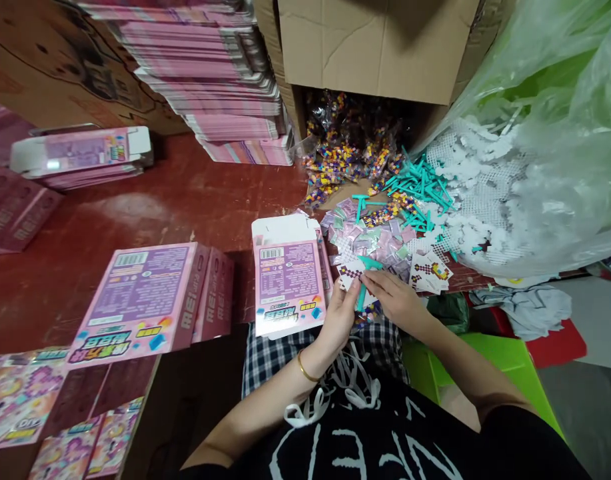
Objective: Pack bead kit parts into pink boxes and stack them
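My left hand (pixel 339 312), with a gold bangle at the wrist, is closed on a white pattern card (pixel 349 272) printed with a small pixel picture. My right hand (pixel 396 299) comes in from the other side, its fingers together on a teal T-shaped plastic tool (pixel 369 263) lying against the card. A packet of coloured beads (pixel 369 315) shows just below my fingers, partly hidden. Left of my hands lies a pink-and-purple box (pixel 288 280) with its white end flap raised. More pattern cards (pixel 430 272) lie fanned beside my right hand.
Behind my hands are small pastel packets (pixel 385 240), teal tools (pixel 422 190) and bead bags (pixel 335 163) spilling from a cardboard carton (pixel 375 53). White pegboards (pixel 485 193) fill a plastic bag at right. Stacked flat boxes (pixel 210 73) and filled-out boxes (pixel 135 300) stand left.
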Motion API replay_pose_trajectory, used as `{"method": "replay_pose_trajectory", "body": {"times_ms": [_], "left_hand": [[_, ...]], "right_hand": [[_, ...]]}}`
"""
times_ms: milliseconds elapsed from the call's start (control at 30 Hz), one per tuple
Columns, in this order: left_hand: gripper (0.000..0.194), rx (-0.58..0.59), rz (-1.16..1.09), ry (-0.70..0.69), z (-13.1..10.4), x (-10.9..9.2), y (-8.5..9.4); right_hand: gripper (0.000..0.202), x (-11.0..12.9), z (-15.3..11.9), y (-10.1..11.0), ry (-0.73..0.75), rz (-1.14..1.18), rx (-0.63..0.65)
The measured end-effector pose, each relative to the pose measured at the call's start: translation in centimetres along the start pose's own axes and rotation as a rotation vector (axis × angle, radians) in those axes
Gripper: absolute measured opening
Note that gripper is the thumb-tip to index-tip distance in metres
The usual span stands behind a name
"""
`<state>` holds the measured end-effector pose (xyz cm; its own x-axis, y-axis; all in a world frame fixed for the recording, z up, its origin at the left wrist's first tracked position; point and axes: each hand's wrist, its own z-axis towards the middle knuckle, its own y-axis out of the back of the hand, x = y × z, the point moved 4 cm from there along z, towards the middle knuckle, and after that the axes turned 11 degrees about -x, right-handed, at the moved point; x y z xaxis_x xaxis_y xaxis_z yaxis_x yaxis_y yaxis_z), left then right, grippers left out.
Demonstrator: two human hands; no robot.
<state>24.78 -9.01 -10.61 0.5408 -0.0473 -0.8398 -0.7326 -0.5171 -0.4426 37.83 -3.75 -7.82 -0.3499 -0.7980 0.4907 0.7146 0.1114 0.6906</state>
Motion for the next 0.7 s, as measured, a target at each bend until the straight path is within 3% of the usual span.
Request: {"method": "replay_pose_trajectory", "body": {"times_ms": [100,200,267,333,367,433,500,567,600,700], "left_hand": [[0.045,0.002,0.061,-0.072,-0.8,-0.7,0.8],[0.049,0.083,0.123,-0.154,-0.9,-2.5,1.5],[0.051,0.181,0.202,-0.213,-0.5,-4.3,2.1],[0.059,0.202,0.332,-0.306,0.1,-6.1,3.5],[0.069,0.152,0.429,-0.389,0.5,-7.1,4.5],[0.102,-0.046,0.693,-0.598,1.1,-8.6,7.2],[0.131,-0.242,0.979,-0.753,1.4,-9.2,9.9],[0.136,-0.313,1.168,-0.79,1.7,-8.6,11.9],[0.133,-0.307,1.21,-0.789,1.9,-8.1,12.6],[0.124,-0.278,1.197,-0.801,2.2,-7.0,13.6]], "right_hand": [[0.046,2.4,0.3,0.7,0.045,0.116,-0.056],[0.045,1.7,3.1,1.9,-0.157,0.252,-0.236],[0.061,1.1,5.5,1.1,-0.292,0.352,-0.182],[0.064,0.7,8.5,-1.3,-0.362,0.46,-0.018],[0.061,0.3,10.1,-2.7,-0.401,0.516,0.029],[0.061,-1.3,13.9,-5.8,-0.514,0.67,-0.017],[0.067,-3.7,17.9,-8.8,-0.638,0.847,-0.189],[0.069,-6.1,21.1,-11.7,-0.723,0.921,-0.342],[0.067,-7.1,22.2,-13.0,-0.755,0.932,-0.342],[0.058,-8.3,23.0,-16.0,-0.815,0.954,-0.154]]}}
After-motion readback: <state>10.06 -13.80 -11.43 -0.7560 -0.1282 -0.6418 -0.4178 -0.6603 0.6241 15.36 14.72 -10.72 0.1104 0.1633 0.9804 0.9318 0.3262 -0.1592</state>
